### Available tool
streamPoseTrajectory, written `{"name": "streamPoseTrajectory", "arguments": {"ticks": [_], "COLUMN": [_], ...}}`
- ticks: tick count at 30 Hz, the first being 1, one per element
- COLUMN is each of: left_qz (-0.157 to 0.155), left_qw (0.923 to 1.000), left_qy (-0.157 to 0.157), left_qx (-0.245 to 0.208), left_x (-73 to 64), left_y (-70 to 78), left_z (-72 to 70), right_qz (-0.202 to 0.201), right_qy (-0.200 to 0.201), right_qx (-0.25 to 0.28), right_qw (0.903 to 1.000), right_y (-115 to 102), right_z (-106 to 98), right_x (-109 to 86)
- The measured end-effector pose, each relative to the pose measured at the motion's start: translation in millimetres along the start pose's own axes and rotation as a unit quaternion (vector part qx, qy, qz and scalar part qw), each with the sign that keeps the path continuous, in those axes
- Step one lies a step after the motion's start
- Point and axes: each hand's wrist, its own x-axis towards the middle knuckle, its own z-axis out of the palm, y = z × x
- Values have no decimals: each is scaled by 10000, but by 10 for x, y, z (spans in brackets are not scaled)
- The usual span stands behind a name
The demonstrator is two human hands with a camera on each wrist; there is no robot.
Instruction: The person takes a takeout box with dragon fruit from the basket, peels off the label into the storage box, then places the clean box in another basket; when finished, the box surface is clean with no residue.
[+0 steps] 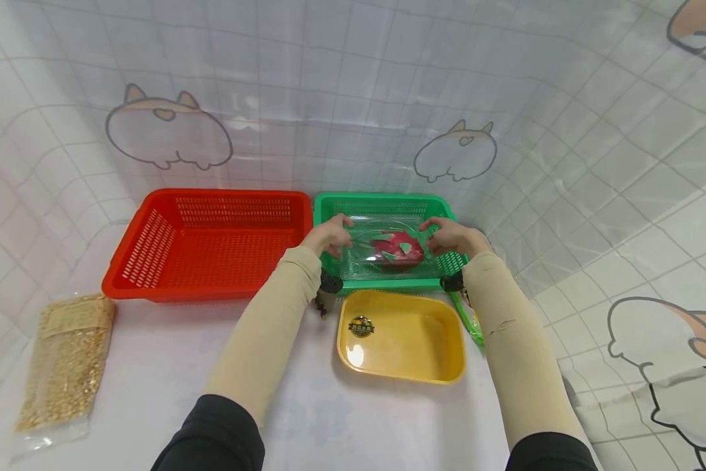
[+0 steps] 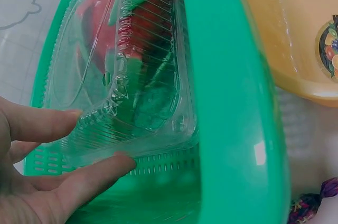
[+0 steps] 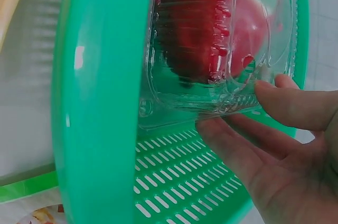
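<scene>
A clear plastic clamshell box (image 1: 361,252) lies in the green basket (image 1: 382,284), its ribbed lid over a red dragon fruit (image 1: 396,248) with green scales. At the box's left end is my left hand (image 1: 331,235), thumb and fingers spread apart. In the left wrist view, its fingertips (image 2: 76,117) are right at the box's side. My right hand (image 1: 455,237) is at the opposite end, its fingers extended. The right wrist view shows one fingertip (image 3: 261,87) by the lid's edge and another digit just below the rim. Neither hand is curled round the box.
To the left stands a red basket (image 1: 229,255). A yellow tray (image 1: 400,340) with a fruit sticker sits in front of the green one. Beside it lie a green-edged packet (image 1: 470,320) and a dark wrapped candy (image 2: 306,208). A bag of grain (image 1: 70,360) lies far left.
</scene>
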Motion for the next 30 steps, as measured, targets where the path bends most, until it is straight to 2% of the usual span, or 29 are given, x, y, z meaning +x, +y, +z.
{"name": "streamPoseTrajectory", "arguments": {"ticks": [15,24,30], "left_qz": [15,200,356], "left_qw": [10000,9996,9992], "left_qy": [56,76,152], "left_qx": [-9,-176,-130], "left_x": [19,-8,4], "left_y": [-17,-64,-85], "left_z": [17,14,44], "right_qz": [-31,26,-185], "right_qy": [33,37,16], "right_qx": [-80,-141,-19], "right_qw": [10000,9999,9998], "right_y": [33,-2,38], "right_z": [5,29,15], "right_x": [37,14,-6]}}
